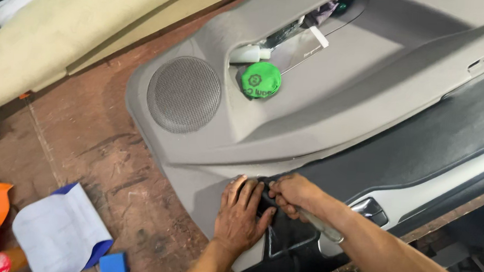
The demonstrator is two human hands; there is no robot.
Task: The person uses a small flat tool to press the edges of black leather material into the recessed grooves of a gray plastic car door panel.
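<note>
Two hands on one small spot of the grey car door panel (322, 102), which lies flat on the reddish-brown floor (101, 150), speaker grille (184, 95) to the far left. Left hand (243, 211) is spread flat, palm down, fingers wide, pressing the grey trim at the panel's near edge; it holds nothing. Right hand (293, 194) is fisted tight around a tool whose pale handle (318, 224) runs back under the wrist; the tip is hidden between the two hands, so tool type is a guess. Working point sits at the seam where grey trim meets the dark fabric insert (421, 141), just left of the chrome door handle (367, 207). Main risk, my read: the tip is right against the left fingertips, so a slip under force would go into them. Second: levering at that seam could crack the plastic or tear the dark insert. Third: the panel is unclamped and only held by palm pressure, so it could skate on the floor. Green round cap (261, 80) and white bottle (250, 53) sit loose in the door pocket, far side, well apart from the grip; a jolt could shake them out.
</note>
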